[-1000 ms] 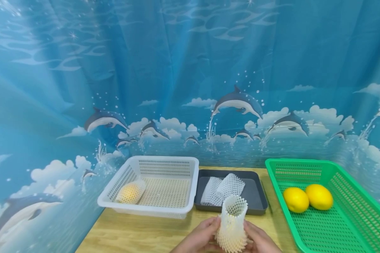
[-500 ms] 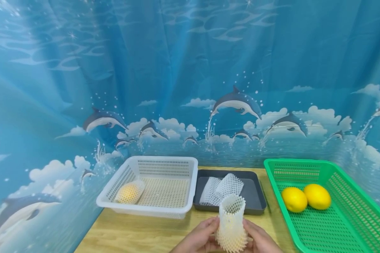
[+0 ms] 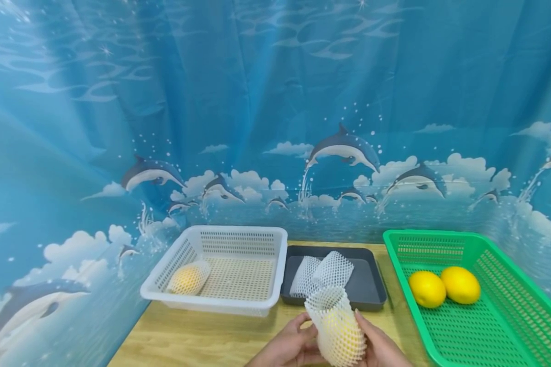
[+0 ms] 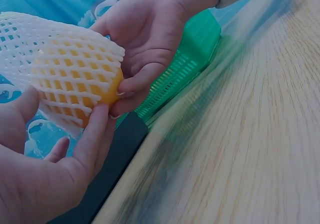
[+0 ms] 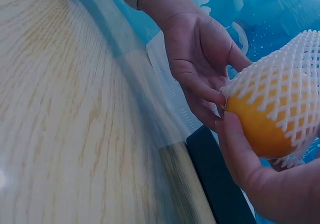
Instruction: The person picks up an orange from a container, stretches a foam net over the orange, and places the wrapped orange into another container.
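Both hands hold a lemon (image 5: 260, 134) in a white foam net sleeve (image 3: 326, 300), above the front of the table. My left hand (image 3: 291, 341) grips it from the left, thumb at the side and fingers beneath. From the other side my right hand (image 3: 380, 346) grips it, with the thumb along the netting. The sleeve's loose mouth stands open and tilts up to the left. In the right wrist view, the lemon's lower end shows bare below the net edge, with fingertips of both hands there. Diamond-shaped gaps in the net show the yellow skin in the left wrist view.
Behind the hands, a dark grey tray (image 3: 367, 280) bears two flat foam net sleeves (image 3: 334, 270). A white basket (image 3: 275, 285) at left contains a netted lemon (image 3: 188, 279). The green basket (image 3: 496, 326) at right contains two bare lemons (image 3: 427, 289). A dolphin-print curtain (image 3: 275, 102) hangs behind.
The held lemon and its sleeve have tipped from nearly upright, so the sleeve's mouth has swung left. More yellow shows through the net. Baskets and tray stay put.
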